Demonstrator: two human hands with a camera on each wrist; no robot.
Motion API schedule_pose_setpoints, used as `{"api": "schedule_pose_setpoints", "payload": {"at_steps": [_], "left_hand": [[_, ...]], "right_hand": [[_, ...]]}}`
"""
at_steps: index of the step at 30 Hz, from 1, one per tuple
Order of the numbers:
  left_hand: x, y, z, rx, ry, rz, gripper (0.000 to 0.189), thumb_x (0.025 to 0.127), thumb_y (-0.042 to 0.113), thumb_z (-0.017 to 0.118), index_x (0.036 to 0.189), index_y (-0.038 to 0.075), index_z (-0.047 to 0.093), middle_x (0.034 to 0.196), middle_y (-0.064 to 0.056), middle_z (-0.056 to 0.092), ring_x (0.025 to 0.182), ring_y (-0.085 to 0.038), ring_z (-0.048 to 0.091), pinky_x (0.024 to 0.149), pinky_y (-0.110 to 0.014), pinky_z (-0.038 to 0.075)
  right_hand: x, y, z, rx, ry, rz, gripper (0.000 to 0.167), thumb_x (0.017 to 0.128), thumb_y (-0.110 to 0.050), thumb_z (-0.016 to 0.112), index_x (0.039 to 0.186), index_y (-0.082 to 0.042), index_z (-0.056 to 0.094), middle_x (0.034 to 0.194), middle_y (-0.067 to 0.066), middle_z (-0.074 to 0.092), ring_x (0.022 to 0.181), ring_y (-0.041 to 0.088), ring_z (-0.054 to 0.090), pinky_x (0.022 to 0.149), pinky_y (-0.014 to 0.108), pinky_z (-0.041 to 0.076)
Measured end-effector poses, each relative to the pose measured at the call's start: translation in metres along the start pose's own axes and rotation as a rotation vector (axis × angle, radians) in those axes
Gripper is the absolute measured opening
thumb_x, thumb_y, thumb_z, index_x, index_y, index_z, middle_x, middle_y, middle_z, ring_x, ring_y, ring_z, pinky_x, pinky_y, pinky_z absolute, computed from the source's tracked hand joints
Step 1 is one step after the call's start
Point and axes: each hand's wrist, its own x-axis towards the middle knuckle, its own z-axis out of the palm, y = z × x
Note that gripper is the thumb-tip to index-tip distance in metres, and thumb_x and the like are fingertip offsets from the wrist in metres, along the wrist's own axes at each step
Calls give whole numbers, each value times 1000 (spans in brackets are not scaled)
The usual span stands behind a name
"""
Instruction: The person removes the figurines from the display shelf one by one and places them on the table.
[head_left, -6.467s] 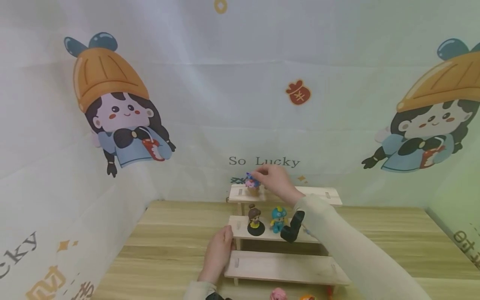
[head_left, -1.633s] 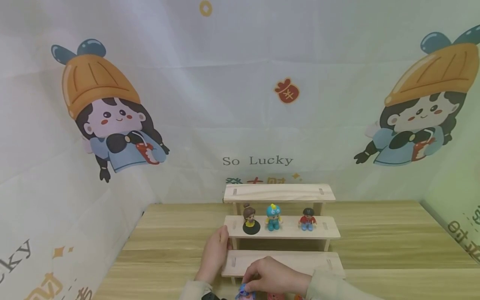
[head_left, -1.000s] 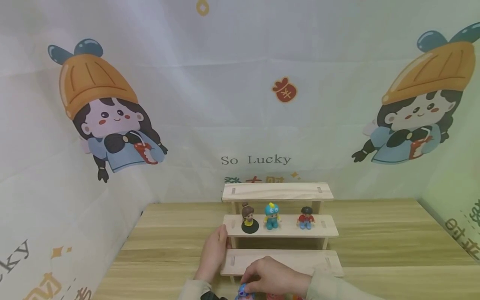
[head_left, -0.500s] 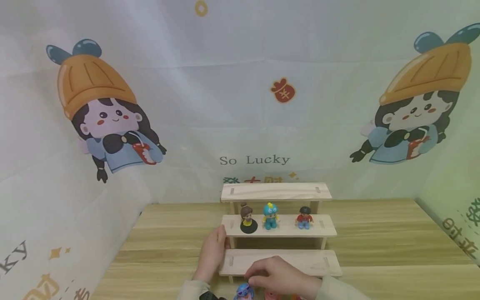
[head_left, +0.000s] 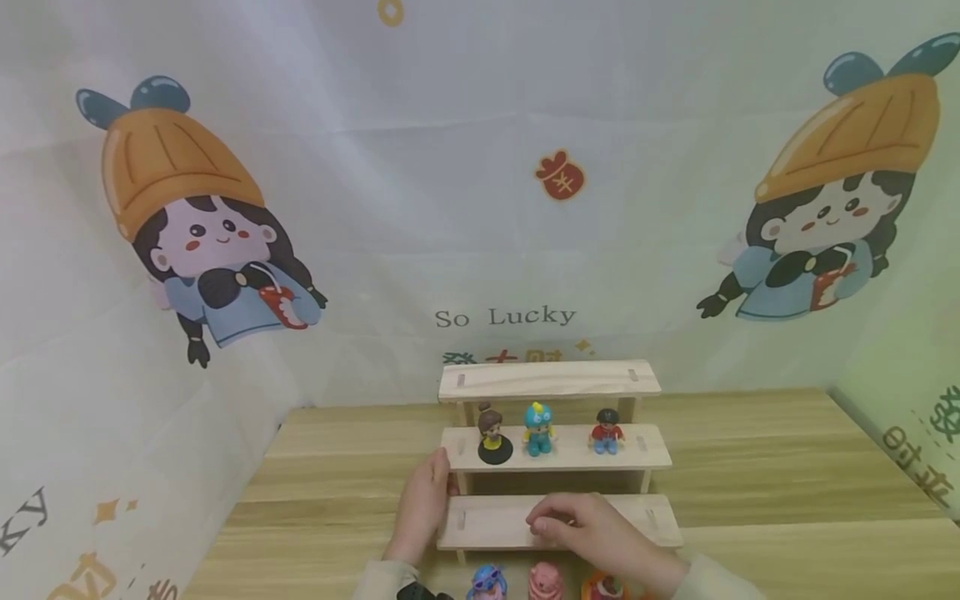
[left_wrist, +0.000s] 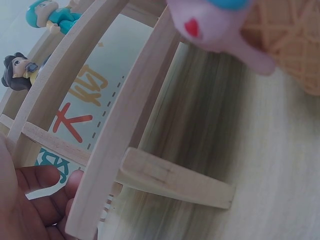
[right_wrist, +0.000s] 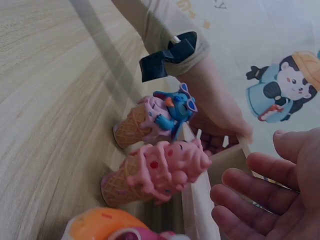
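My left hand (head_left: pixel 422 504) grips the left end of a three-tier wooden display stand (head_left: pixel 551 379); in the left wrist view its fingers (left_wrist: pixel 42 177) curl in behind a plank. My right hand (head_left: pixel 600 533) hovers over the lowest tier, holding nothing, fingers loosely bent and apart in the right wrist view. In front of the stand, a blue character figure with sunglasses on an ice-cream cone (right_wrist: pixel 175 112) stands at the left of a row. Beside it are a pink ice-cream-cone figure (right_wrist: pixel 167 167) and an orange-and-pink figure (right_wrist: pixel 107 225), partly cut off.
The middle tier carries a brown-haired figure on a black base (head_left: pixel 492 437), a figure in a teal cap (head_left: pixel 537 429) and one in a red jacket (head_left: pixel 606 432). A printed cloth backdrop (head_left: pixel 412 183) hangs behind the wooden table (head_left: pixel 750 467).
My right hand brought the blue cone figure down from the top tier to the front row, let it go, and moved up and right. My left hand stays at the stand's left end.
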Motion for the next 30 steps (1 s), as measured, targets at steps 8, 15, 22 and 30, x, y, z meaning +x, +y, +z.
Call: {"api": "schedule_pose_setpoints", "payload": {"at_steps": [8, 15, 22, 30], "left_hand": [[0, 4, 0, -2, -2, 7, 49, 104, 42, 24, 78, 11, 52, 68, -2, 56, 60, -14, 47, 62, -31, 39], [0, 2, -1, -3, -15, -1, 48, 104, 41, 24, 80, 11, 54, 70, -2, 56, 62, -15, 48, 63, -31, 40], [0, 1, 0, 11, -6, 15, 50, 104, 42, 24, 78, 10, 52, 68, -1, 56, 61, -14, 47, 62, -31, 39], [0, 2, -1, 6, -13, 23, 51, 104, 42, 24, 78, 9, 52, 68, -1, 56, 60, -14, 46, 61, -30, 38]], "right_hand": [[-14, 11, -17, 32, 90, 3, 28, 97, -29, 53, 104, -5, 67, 94, 5, 71, 84, 8, 66, 74, 21, 51], [-23, 17, -31, 57, 146, 40, 26, 98, -24, 54, 104, -2, 66, 93, 8, 70, 82, 7, 64, 72, 22, 51], [-26, 17, -46, 93, 211, 52, 28, 99, -18, 51, 105, 7, 62, 94, 17, 68, 82, 6, 63, 70, 24, 53], [-32, 18, -64, 92, 311, 64, 26, 100, -16, 50, 103, 6, 62, 95, 21, 67, 82, 4, 64, 71, 28, 55]]}}
